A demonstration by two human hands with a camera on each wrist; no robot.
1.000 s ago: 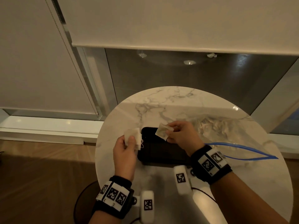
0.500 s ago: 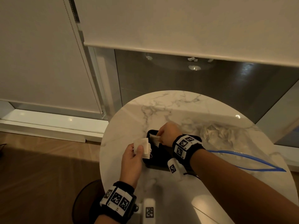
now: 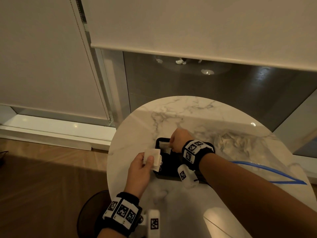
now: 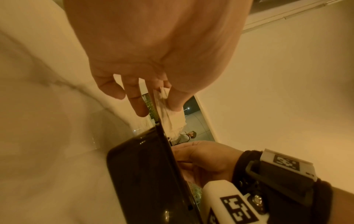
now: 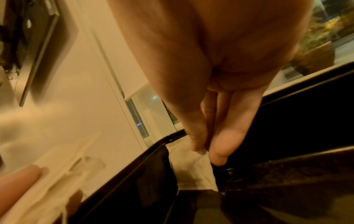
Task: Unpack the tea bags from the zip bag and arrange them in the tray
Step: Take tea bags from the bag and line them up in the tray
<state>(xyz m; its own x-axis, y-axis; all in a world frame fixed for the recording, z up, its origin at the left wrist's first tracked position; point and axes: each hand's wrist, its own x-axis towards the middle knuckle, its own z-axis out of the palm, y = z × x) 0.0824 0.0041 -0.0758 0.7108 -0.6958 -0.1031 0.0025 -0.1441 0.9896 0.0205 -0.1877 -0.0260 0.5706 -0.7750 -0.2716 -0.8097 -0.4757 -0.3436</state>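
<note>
Right hand [image 3: 178, 140]: pinches tea bag [image 3: 164, 146], lying crosswise inside tray [image 3: 169, 169].
Left hand [image 3: 139, 170]: grips tea bag stack [image 3: 153, 158] at tray's left rim.
Zip bag [image 3: 243, 148]: right of tray.

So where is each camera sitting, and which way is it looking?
Head: on the person's head, looking forward and down at the marble table, black tray and zip bag; both hands and banded wrists show.
Left wrist: on the left wrist, looking along the left hand holding tea bags; the right hand shows too.
Right wrist: on the right wrist, looking along the right hand's fingers pinching a tea bag in the tray.
Shared: all three see the tray.
</note>
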